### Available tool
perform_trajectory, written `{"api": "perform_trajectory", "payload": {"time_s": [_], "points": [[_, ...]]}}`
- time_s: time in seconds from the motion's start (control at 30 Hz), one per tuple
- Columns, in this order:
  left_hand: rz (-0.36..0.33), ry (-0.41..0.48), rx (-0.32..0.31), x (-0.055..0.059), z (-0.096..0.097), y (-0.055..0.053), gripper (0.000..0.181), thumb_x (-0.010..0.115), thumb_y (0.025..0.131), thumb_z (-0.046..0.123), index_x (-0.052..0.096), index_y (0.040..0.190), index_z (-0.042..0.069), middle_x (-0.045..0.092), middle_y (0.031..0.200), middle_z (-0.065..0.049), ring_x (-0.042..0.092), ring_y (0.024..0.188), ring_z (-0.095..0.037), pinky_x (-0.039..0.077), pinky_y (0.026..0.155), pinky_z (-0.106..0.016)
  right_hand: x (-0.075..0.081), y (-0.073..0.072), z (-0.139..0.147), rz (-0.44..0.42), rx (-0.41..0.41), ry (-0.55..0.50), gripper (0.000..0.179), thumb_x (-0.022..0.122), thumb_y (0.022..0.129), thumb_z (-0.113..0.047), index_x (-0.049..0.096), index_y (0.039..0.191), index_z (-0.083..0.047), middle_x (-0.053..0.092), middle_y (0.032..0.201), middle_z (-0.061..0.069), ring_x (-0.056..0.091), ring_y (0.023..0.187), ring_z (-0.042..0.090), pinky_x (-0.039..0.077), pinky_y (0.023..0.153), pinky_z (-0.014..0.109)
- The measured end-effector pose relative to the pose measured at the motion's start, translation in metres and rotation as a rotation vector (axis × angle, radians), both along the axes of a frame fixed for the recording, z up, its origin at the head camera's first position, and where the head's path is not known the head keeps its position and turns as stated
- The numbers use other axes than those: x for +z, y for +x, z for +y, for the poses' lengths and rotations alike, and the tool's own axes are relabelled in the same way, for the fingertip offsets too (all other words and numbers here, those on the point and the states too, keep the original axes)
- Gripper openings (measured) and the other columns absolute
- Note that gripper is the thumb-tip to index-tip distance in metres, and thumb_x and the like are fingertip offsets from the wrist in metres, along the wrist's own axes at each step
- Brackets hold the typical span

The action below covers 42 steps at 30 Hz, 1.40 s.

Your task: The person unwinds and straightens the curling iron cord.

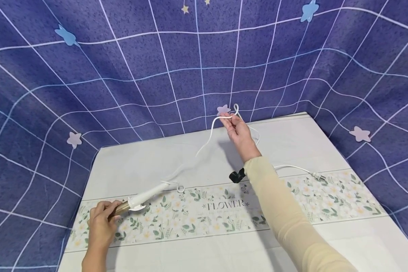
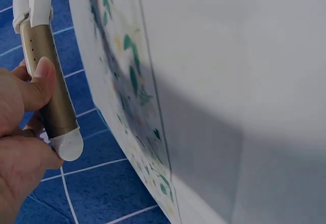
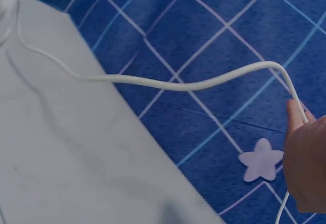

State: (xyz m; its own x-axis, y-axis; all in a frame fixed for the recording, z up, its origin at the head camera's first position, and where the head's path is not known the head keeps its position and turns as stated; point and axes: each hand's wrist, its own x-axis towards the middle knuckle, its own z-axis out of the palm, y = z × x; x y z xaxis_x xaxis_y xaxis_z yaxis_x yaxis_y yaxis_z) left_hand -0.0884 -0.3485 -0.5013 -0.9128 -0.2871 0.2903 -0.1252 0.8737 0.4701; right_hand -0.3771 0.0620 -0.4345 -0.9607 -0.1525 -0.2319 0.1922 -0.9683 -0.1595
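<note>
My left hand (image 1: 102, 223) grips a curling iron by its gold barrel (image 2: 53, 91), thumb lying along the metal, near the pale end cap (image 2: 69, 145). The iron's white handle (image 1: 149, 194) points up and to the right over the floral band. From the handle's end a white power cord (image 1: 209, 138) runs to my right hand (image 1: 238, 132), raised near the table's far edge. The right hand holds the cord at its fingers, and a small loop stands above them. In the right wrist view, the cord (image 3: 188, 86) sags between iron and hand.
The white table cover (image 1: 149, 158) carries a floral band with printed lettering (image 1: 226, 204). Farther right, the cord's plug (image 1: 319, 176) lies on the band. A black piece (image 1: 237, 175) shows beside the right sleeve (image 1: 278, 200). Blue gridded curtain (image 1: 176, 87) with stars surrounds the table's back and sides.
</note>
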Motion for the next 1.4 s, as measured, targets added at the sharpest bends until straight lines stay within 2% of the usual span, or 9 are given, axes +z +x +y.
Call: {"api": "perform_trajectory", "payload": {"time_s": [0.1, 0.27, 0.57, 0.67, 0.8, 0.93, 1.07, 1.23, 1.4], "points": [[0.002, -0.015, -0.008, -0.001, -0.004, 0.001, 0.044, 0.071, 0.072, -0.014, 0.069, 0.112, 0.005, 0.053, 0.109, -0.008, 0.042, 0.107, -0.030, 0.028, 0.091, -0.055, 0.007, -0.002, 0.009, -0.025, -0.027, -0.049, 0.019, 0.032, 0.102, -0.002, 0.046, 0.105, 0.011, 0.038, 0.143, 0.024, 0.034, 0.138, 0.034, 0.029, 0.111, 0.042], [-0.026, -0.018, 0.026, -0.002, -0.010, 0.002, 0.044, 0.071, 0.072, -0.013, 0.069, 0.111, 0.008, 0.052, 0.112, -0.009, 0.041, 0.109, -0.032, 0.027, 0.089, -0.056, 0.019, -0.005, 0.024, -0.065, -0.073, -0.141, 0.014, 0.035, 0.101, 0.001, 0.047, 0.100, 0.008, 0.048, 0.128, 0.023, 0.040, 0.134, 0.033, 0.032, 0.109, 0.042], [-0.085, 0.110, 0.260, 0.000, -0.013, -0.001, 0.041, 0.063, 0.083, -0.009, 0.062, 0.122, 0.003, 0.046, 0.119, -0.020, 0.035, 0.118, -0.043, 0.022, 0.091, -0.068, 0.023, -0.005, 0.044, -0.075, -0.098, -0.209, 0.029, 0.034, 0.101, -0.001, 0.041, 0.129, 0.004, 0.051, 0.119, 0.023, 0.039, 0.135, 0.031, 0.028, 0.112, 0.041], [-0.082, 0.166, 0.334, 0.002, -0.013, -0.003, 0.040, 0.060, 0.086, -0.008, 0.059, 0.125, 0.001, 0.043, 0.121, -0.023, 0.032, 0.120, -0.046, 0.020, 0.092, -0.073, 0.020, -0.003, 0.049, -0.088, -0.103, -0.198, 0.024, 0.036, 0.101, -0.001, 0.046, 0.122, 0.005, 0.052, 0.112, 0.023, 0.040, 0.135, 0.030, 0.029, 0.112, 0.040], [-0.055, 0.269, 0.426, 0.002, -0.014, -0.005, 0.042, 0.056, 0.088, -0.008, 0.054, 0.130, -0.002, 0.039, 0.122, -0.025, 0.030, 0.121, -0.046, 0.025, 0.095, -0.066, 0.014, 0.001, 0.056, -0.084, -0.096, -0.159, 0.016, 0.035, 0.101, -0.003, 0.046, 0.108, 0.007, 0.052, 0.105, 0.023, 0.037, 0.137, 0.029, 0.028, 0.112, 0.039], [-0.040, 0.332, 0.524, -0.004, -0.016, -0.012, 0.042, 0.057, 0.091, -0.003, 0.054, 0.133, 0.001, 0.042, 0.115, -0.017, 0.041, 0.114, -0.036, 0.040, 0.085, -0.050, 0.007, 0.007, 0.057, -0.039, -0.054, -0.037, 0.017, 0.031, 0.103, -0.007, 0.044, 0.104, 0.004, 0.052, 0.101, 0.022, 0.032, 0.139, 0.029, 0.026, 0.113, 0.038], [0.025, 0.428, 0.537, -0.005, -0.015, -0.017, 0.042, 0.062, 0.089, -0.002, 0.057, 0.130, 0.002, 0.044, 0.111, -0.012, 0.048, 0.097, -0.024, 0.047, 0.076, -0.037, -0.005, 0.014, 0.052, -0.001, 0.020, 0.159, 0.017, 0.030, 0.104, -0.008, 0.044, 0.105, 0.002, 0.054, 0.097, 0.018, 0.043, 0.131, 0.032, 0.031, 0.110, 0.040], [0.059, 0.516, 0.525, 0.009, -0.003, -0.019, 0.042, 0.063, 0.089, -0.001, 0.058, 0.130, 0.003, 0.045, 0.108, -0.009, 0.043, 0.090, -0.013, 0.040, 0.070, -0.020, -0.027, 0.025, 0.041, 0.069, 0.152, 0.400, 0.021, 0.029, 0.104, -0.006, 0.042, 0.113, 0.008, 0.060, 0.093, 0.017, 0.065, 0.098, 0.027, 0.038, 0.104, 0.039], [0.021, 0.527, 0.512, 0.029, 0.014, -0.020, 0.042, 0.061, 0.090, 0.000, 0.056, 0.132, 0.001, 0.045, 0.105, -0.005, 0.040, 0.087, -0.010, 0.037, 0.066, -0.014, -0.050, 0.035, 0.029, 0.137, 0.336, 0.599, 0.024, 0.028, 0.104, -0.002, 0.039, 0.121, 0.012, 0.063, 0.089, 0.016, 0.069, 0.083, 0.024, 0.045, 0.096, 0.038]]}}
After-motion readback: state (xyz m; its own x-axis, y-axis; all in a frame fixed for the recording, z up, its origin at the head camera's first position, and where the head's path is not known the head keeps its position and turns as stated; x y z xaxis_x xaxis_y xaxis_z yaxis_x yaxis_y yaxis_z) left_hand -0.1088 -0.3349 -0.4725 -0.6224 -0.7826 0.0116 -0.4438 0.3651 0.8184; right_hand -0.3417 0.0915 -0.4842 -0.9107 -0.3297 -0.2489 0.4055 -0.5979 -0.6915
